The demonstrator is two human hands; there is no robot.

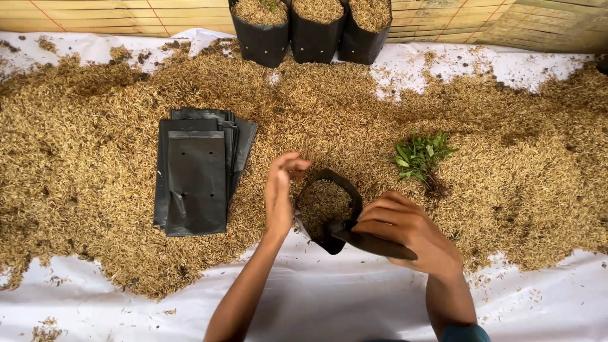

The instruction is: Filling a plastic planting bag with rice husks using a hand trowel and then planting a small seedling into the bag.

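I had the right hand [405, 231] with fingers clamped on the near rim of the black grow bag [326, 212]; left hand [282, 190] fingers loose, empty, at its far rim. Bag looked roughly full of husk [95, 158]. Left of fingers: flat empty bag stack [196, 177]. Right: seedling [421, 155], unplanted. Beyond: three filled bags [313, 28].

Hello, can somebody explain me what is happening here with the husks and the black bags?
A person is working over a white sheet covered with a wide heap of rice husks. The right hand grips the rim of a small black grow bag, holding it open; the bag already has husks inside. The left hand hovers beside its mouth. A stack of flat empty bags lies to the left, a bunch of green seedlings to the right, and three filled bags stand at the back.
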